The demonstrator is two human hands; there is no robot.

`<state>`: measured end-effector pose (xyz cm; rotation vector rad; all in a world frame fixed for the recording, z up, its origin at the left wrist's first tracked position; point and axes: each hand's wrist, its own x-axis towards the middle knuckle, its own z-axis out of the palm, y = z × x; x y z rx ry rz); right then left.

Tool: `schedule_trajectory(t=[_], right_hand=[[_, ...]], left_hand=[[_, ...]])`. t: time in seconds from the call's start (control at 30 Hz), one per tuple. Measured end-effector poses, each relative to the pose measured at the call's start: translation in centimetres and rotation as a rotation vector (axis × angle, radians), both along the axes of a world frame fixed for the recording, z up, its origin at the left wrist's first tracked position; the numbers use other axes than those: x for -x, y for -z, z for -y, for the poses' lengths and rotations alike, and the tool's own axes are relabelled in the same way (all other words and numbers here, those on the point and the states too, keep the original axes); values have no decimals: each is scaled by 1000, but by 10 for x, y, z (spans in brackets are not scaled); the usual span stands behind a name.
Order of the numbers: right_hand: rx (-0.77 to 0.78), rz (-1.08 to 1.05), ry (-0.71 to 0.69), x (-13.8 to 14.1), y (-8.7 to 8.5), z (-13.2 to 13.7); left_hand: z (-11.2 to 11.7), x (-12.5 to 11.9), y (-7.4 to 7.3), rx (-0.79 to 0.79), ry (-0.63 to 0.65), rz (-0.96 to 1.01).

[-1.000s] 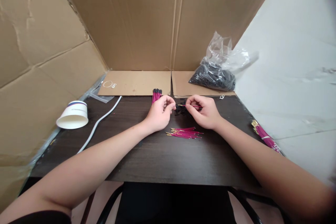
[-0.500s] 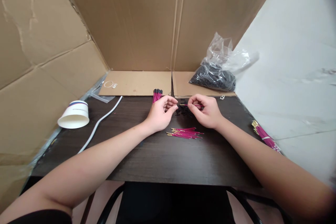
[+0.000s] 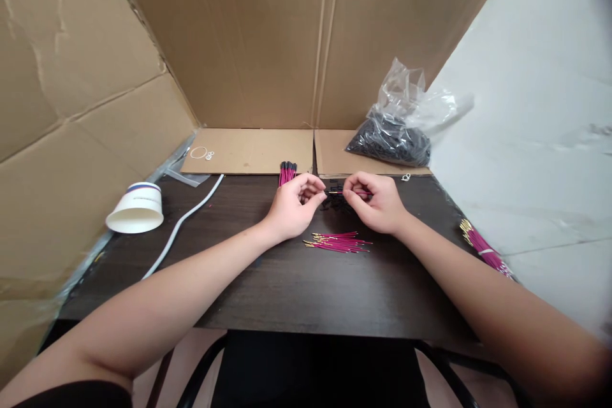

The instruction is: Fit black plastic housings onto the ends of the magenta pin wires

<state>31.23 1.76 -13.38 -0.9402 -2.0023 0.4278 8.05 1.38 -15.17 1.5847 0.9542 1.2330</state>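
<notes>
My right hand (image 3: 375, 204) pinches a single pink wire (image 3: 345, 192) that points left across the gap between my hands. My left hand (image 3: 292, 206) is curled, its fingertips meeting at the wire's left tip; what they pinch there is too small to name. Under the fingers lies a small heap of black connector pieces (image 3: 335, 204). A loose pile of pink wires with gold tips (image 3: 338, 242) rests on the dark table (image 3: 268, 280) just in front of both hands. A bunch of pink wires with black ends (image 3: 285, 173) lies behind my left hand.
A clear plastic bag of black parts (image 3: 392, 137) sits at the back right on cardboard. Another pink wire bundle (image 3: 482, 248) lies at the table's right edge. At the left, an upturned paper cup (image 3: 136, 207) and a white cable (image 3: 184, 220). Cardboard walls surround the back and left.
My hands have drawn closer together, the wire's tip now meeting my left fingertips. Nothing else on the table has moved.
</notes>
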Motion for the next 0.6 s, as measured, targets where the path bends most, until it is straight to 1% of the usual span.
schedule_trajectory(t=[0.23, 0.4, 0.6], right_hand=[[8, 21, -28, 0, -2, 1], [48, 40, -50, 0, -3, 1], [83, 62, -72, -2, -4, -1]], left_hand=[[1, 0, 1, -10, -3, -25], [1, 1, 1, -31, -13, -52], [4, 4, -3, -128, -67, -182]])
